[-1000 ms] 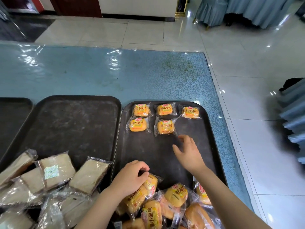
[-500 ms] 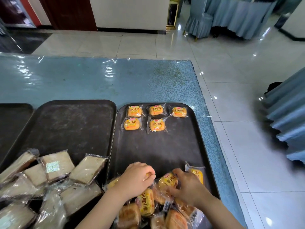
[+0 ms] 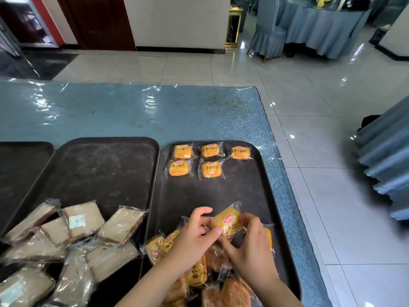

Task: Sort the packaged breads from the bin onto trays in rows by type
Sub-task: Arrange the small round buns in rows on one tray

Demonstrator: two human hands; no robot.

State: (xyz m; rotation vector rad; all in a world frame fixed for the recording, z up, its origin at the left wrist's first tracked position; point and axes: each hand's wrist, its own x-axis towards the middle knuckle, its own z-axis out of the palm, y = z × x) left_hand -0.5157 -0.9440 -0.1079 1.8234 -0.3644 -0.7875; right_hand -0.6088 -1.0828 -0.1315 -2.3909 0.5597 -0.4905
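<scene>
Centrally, in the head view, both hands meet over the near part of the right-hand dark rectangular tray (image 3: 274,196). The left hand (image 3: 194,235) and the right hand (image 3: 250,242) together hold one yellow plastic-wrapped small bread with red logo and printed characters (image 3: 228,221), lifted slightly and tilted above the pile. The left thumb and forefinger pinch its near left edge; the right fingers curl round its right side and underside.

Beneath the hands lies a loose pile of wrapped yellow and brown breads (image 3: 199,275), heaped at the tray's near end, partly hidden by the forearms.

At the far end of the same tray, five identical yellow packaged breads (image 3: 211,169) lie flat in rows: three in the far row, two in the row nearer, aligned under the left and middle ones. The spot below the third is bare tray.

To the left, the middle dark tray (image 3: 99,169) is bare over its far half; its near end carries a heap of pale sliced-bread sandwiches in clear wrappers (image 3: 81,222), overlapping one another. A third dark tray (image 3: 22,165) shows only partly at the left edge.

All trays rest on a blue patterned tablecloth under clear plastic sheeting (image 3: 132,114). Beyond lies a glossy pale tiled floor (image 3: 309,107), with blue-draped chairs and tables (image 3: 321,29) farther off.
</scene>
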